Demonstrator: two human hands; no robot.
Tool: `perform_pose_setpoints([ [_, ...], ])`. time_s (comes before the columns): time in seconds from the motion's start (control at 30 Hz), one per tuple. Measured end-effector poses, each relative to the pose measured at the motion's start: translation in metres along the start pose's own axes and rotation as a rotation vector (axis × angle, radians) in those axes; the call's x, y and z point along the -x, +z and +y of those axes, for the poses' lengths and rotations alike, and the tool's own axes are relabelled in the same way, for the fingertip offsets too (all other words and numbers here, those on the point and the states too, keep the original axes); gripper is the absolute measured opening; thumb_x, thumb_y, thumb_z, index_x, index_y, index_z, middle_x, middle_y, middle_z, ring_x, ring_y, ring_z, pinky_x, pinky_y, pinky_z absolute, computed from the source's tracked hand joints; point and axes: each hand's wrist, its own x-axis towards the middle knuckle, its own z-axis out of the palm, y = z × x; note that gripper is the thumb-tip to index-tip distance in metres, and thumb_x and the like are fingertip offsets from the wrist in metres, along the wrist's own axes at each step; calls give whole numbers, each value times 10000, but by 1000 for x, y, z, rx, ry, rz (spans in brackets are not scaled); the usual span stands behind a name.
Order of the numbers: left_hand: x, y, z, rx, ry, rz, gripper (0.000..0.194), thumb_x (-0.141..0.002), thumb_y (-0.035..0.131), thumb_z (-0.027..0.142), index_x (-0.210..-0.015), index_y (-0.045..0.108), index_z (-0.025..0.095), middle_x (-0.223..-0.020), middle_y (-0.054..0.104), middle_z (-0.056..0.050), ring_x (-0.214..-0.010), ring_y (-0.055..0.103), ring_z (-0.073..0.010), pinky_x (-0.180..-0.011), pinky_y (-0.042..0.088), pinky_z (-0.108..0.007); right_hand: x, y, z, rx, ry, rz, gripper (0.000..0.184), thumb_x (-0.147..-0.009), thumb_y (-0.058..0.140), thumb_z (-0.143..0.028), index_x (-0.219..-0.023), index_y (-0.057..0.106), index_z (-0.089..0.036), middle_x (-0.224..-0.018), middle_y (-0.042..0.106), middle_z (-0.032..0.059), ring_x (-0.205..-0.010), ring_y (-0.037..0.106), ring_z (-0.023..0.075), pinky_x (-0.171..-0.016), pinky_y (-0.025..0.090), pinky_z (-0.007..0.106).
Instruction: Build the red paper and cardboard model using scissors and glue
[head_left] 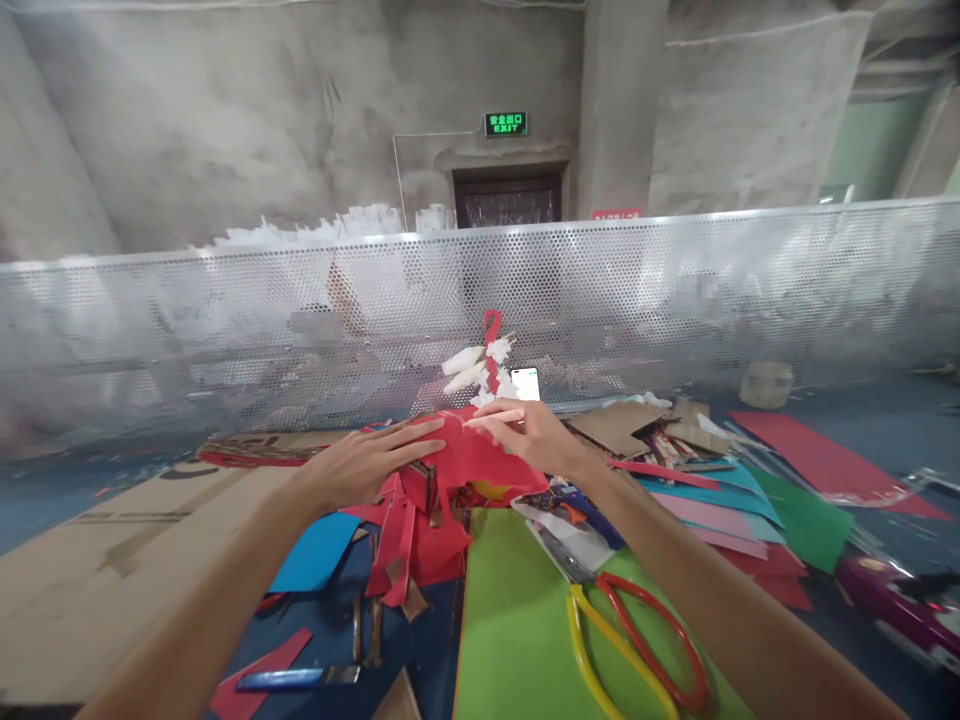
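My left hand (pixel 375 455) lies with its fingers stretched out over a sheet of red paper (pixel 469 455), pressing on its left part. The fingers of my right hand (pixel 536 435) are closed around a slim pale pink pen (pixel 495 418), its tip near the paper's upper edge. Cut red scraps (pixel 405 530) hang and lie below the sheet. Scissors (pixel 577 580), with one yellow and one red handle, lie under my right forearm on a green sheet (pixel 517 640). What lies beneath the red paper is mostly hidden.
A blue-handled cutter knife (pixel 300 678) lies at the front left. Cardboard (pixel 142 560) covers the left side. Coloured sheets (pixel 712 510) and cardboard pieces (pixel 615 428) are stacked on the right. White flowers (pixel 484 375) and a phone (pixel 526 384) stand before a perforated metal screen (pixel 637 310).
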Motion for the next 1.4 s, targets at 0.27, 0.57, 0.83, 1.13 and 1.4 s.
perform_pose_setpoints([
  [0.27, 0, 1, -1, 21, 8, 3, 1084, -798, 434, -71, -1625, -43, 441, -1733, 113, 37, -1501, 393, -184, -687, 526, -187, 0, 0, -3, -13, 9, -10, 259, -953, 548, -205, -991, 804, -200, -1020, 793, 37, -803, 707, 148, -778, 521, 263],
  [0.57, 0, 0, 0, 16, -10, -6, 1049, -814, 417, -68, -1631, 7, 447, -1729, 145, 31, -1504, 390, -191, -722, 542, -193, 0, 1, 0, -30, 28, -17, 261, -941, 544, -194, -944, 805, -191, -1015, 795, 40, -792, 709, 150, -735, 530, 258],
  [0.83, 0, 3, -2, 21, -12, -22, 1073, -817, 479, -50, -1627, -20, 446, -1734, 84, 29, -1511, 376, -183, -769, 548, -202, 0, 0, -2, -84, 46, -64, 273, -946, 538, -229, -887, 800, -181, -938, 798, 51, -760, 706, 160, -724, 543, 271],
  [1.13, 1, 3, -2, 56, -10, 3, 1042, -836, 437, -68, -1626, 11, 460, -1729, 143, 37, -1504, 390, -191, -750, 545, -200, 0, 1, -1, -66, 50, -58, 294, -954, 513, -215, -877, 795, -179, -917, 797, 44, -744, 706, 153, -713, 533, 259],
  [1.4, 1, 5, -3, 20, -3, 9, 1032, -827, 413, -63, -1633, 16, 444, -1730, 152, 33, -1512, 375, -195, -737, 550, -212, 1, 2, 3, -122, 64, -92, 297, -959, 516, -235, -907, 803, -184, -987, 791, 51, -794, 723, 163, -708, 563, 259],
])
